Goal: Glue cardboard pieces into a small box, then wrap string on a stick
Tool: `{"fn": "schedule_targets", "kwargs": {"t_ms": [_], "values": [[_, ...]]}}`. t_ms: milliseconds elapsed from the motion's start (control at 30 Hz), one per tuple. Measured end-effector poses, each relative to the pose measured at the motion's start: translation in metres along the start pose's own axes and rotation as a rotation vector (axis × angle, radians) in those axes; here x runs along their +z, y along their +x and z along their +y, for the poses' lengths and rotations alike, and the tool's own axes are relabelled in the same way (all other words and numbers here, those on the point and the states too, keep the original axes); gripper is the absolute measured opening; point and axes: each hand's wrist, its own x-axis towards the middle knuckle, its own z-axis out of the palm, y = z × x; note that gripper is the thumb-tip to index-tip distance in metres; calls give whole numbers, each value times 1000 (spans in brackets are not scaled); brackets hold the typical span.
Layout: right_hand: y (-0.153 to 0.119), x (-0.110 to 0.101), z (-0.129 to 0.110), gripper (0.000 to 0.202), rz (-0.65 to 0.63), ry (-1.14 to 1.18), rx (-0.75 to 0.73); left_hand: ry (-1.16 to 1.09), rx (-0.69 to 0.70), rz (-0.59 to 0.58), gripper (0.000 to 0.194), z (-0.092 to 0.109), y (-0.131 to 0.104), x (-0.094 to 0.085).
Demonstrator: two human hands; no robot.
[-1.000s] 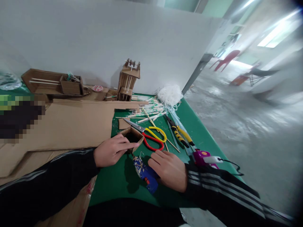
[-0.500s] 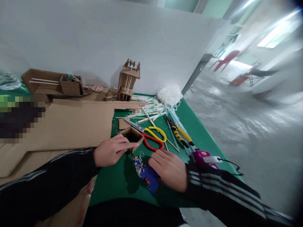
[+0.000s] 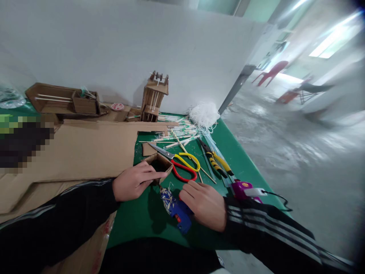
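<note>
A small open cardboard box [image 3: 164, 176] is held by my left hand [image 3: 136, 182], the fingers closed over its near left edges. My right hand [image 3: 203, 204] grips a blue hot glue gun [image 3: 173, 209], whose tip, crusted with dried strands, touches or nearly touches the box's near corner. My palm hides part of the gun's handle. Scissors [image 3: 186, 166] with red and yellow handles lie just beyond, their blades beside a small cardboard square [image 3: 148, 149]. Yellow-and-black pliers [image 3: 216, 160] rest to the right.
Large cardboard sheets [image 3: 94, 148] cover the left of the green table [image 3: 236, 140]. Cardboard models [image 3: 155, 95], wrapped sticks [image 3: 179, 131] and a white string heap [image 3: 204, 115] stand or lie at the back. A purple device [image 3: 242, 189] with a cable is near the right edge.
Almost nothing differs. Both hands, the box and the glue gun keep practically the same positions.
</note>
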Motion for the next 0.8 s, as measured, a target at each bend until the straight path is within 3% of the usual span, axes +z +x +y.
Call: {"fn": "schedule_targets", "kwargs": {"t_ms": [200, 800], "values": [[-1, 1, 0, 17, 60, -5, -4, -12, 12, -2, 40, 0, 0, 0], [-1, -3, 0, 16, -29, 22, 25, 0, 5, 1, 41, 0, 0, 0]]}}
